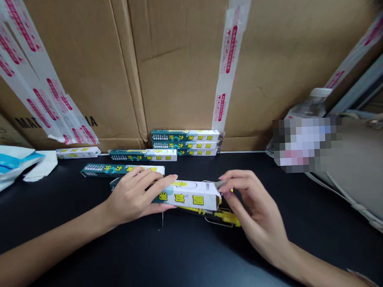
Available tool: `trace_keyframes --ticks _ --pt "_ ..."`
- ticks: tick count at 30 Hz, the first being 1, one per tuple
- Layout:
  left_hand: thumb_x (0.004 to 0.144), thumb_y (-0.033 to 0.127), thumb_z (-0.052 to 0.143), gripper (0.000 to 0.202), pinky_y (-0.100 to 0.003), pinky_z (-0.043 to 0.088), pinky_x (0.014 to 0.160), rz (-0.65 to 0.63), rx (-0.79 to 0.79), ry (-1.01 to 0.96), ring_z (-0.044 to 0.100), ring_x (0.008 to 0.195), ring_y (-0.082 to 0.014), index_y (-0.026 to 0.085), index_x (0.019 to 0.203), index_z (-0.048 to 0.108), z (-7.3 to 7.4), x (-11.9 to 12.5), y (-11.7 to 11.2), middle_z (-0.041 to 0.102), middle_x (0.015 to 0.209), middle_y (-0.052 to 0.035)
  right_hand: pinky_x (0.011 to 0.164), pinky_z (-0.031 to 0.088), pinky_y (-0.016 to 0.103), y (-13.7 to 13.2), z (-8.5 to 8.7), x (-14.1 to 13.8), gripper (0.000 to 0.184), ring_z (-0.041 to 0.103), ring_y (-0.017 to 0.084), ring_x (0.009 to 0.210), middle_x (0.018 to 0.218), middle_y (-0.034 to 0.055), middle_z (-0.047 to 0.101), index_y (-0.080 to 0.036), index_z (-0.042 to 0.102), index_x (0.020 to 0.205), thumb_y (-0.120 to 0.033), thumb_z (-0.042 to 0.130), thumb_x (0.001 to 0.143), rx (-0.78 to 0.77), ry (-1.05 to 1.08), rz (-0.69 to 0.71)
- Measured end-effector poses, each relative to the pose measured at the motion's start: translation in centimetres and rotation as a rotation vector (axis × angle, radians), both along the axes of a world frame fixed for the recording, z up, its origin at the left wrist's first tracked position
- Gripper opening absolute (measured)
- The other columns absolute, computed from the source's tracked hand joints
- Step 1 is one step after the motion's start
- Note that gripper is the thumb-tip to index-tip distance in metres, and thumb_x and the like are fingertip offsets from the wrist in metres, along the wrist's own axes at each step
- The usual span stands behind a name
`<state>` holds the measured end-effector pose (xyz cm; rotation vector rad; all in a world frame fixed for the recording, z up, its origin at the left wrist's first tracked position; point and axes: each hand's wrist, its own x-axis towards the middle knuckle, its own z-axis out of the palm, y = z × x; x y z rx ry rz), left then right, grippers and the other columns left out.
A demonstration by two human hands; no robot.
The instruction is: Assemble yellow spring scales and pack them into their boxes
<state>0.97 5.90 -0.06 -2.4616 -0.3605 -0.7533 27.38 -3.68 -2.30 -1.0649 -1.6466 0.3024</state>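
Note:
A long, slim white and green carton (187, 197) with yellow lettering lies crosswise in front of me. Wrapped round its left part, my left hand (133, 194) keeps it level. At the carton's right end, my right hand (256, 206) pinches the small end flap (220, 184) between thumb and fingers. Beneath and just in front of the carton, yellow spring scales (228, 218) with wire hooks rest on the black table, partly covered. Behind my left hand lies a similar carton (100, 169), its right part partly hidden by my fingers.
Several matching cartons (186, 136) are stacked against the large cardboard box (182, 67), with another carton (143, 155) nearby. A white carton (77, 153) and a blue-white plastic package (16, 161) lie left. A plastic bottle (307, 109) and a beige bag (354, 166) stand right.

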Motion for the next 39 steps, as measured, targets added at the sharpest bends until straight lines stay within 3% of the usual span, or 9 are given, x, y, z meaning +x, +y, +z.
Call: trace_keyframes --ticks 5,10,14,18,24,30,34,39 --pt "0.099 0.049 0.047 0.046 -0.034 0.047 0.069 0.003 -0.03 -0.034 0.065 0.079 -0.0207 0.011 0.122 0.06 -0.26 -0.06 0.14 0.071 0.09 -0.0088 0.083 0.05 0.038 -0.01 0.42 -0.14 0.021 0.057 0.023 0.103 0.11 0.0076 0.052 -0.027 0.065 0.097 -0.009 0.055 0.093 0.12 -0.184 -0.108" --pt "0.099 0.049 0.048 0.046 -0.034 0.047 0.072 0.021 -0.049 -0.051 0.065 0.081 -0.0215 0.012 0.122 0.061 -0.35 -0.17 0.17 0.071 0.092 -0.0092 0.085 0.047 0.044 -0.28 0.61 -0.06 0.009 0.054 0.027 0.106 0.112 0.0089 0.052 -0.024 0.062 0.09 -0.017 0.057 0.091 0.119 -0.207 -0.06" --pt "0.099 0.047 0.049 0.045 -0.035 0.047 0.072 0.024 -0.038 -0.034 0.065 0.081 -0.0222 0.009 0.12 0.061 -0.27 -0.2 0.15 0.071 0.092 -0.0105 0.086 0.045 0.043 -0.26 0.48 0.0 0.015 0.054 0.026 0.104 0.115 0.0078 0.052 -0.023 0.06 0.077 -0.018 0.059 0.092 0.12 -0.204 -0.081" --pt "0.098 0.048 0.051 0.045 -0.034 0.046 0.071 0.033 -0.054 -0.044 0.064 0.08 -0.0221 0.01 0.12 0.062 -0.25 -0.19 0.12 0.071 0.093 -0.0107 0.087 0.047 0.041 0.02 0.53 -0.08 0.005 0.056 0.026 0.107 0.113 0.008 0.053 -0.024 0.064 0.09 -0.02 0.063 0.091 0.077 -0.153 -0.072" --pt "0.095 0.045 0.056 0.043 -0.035 0.046 0.068 -0.005 -0.041 -0.026 0.065 0.077 -0.0221 0.011 0.121 0.062 -0.19 -0.09 -0.04 0.07 0.09 -0.0087 0.083 0.048 0.037 0.34 0.65 0.03 0.029 0.059 0.022 0.096 0.104 0.0063 0.056 -0.021 0.061 0.067 -0.027 0.057 0.096 -0.086 -0.013 -0.005" --pt "0.096 0.046 0.054 0.043 -0.035 0.046 0.068 0.015 -0.03 -0.011 0.065 0.078 -0.0222 0.01 0.119 0.062 -0.13 -0.11 -0.04 0.071 0.091 -0.01 0.086 0.048 0.038 0.58 0.43 0.1 0.003 0.058 0.023 0.101 0.107 0.0064 0.056 -0.024 0.062 0.088 -0.023 0.065 0.089 -0.105 0.068 0.033" --pt "0.096 0.046 0.054 0.042 -0.035 0.047 0.069 0.035 -0.043 -0.022 0.065 0.078 -0.0218 0.011 0.118 0.063 -0.17 -0.17 -0.03 0.071 0.09 -0.0094 0.089 0.049 0.041 0.58 0.41 0.11 0.006 0.058 0.024 0.106 0.113 0.0074 0.055 -0.025 0.069 0.089 -0.02 0.067 0.087 -0.088 0.01 0.052" --pt "0.098 0.046 0.05 0.041 -0.033 0.047 0.068 0.066 -0.079 -0.049 0.065 0.079 -0.0214 0.012 0.118 0.063 -0.35 -0.25 0.11 0.072 0.093 -0.0097 0.087 0.048 0.042 0.53 0.5 0.06 0.018 0.057 0.024 0.104 0.12 0.0073 0.06 -0.028 0.076 0.099 -0.017 0.069 0.088 0.02 -0.066 -0.049"
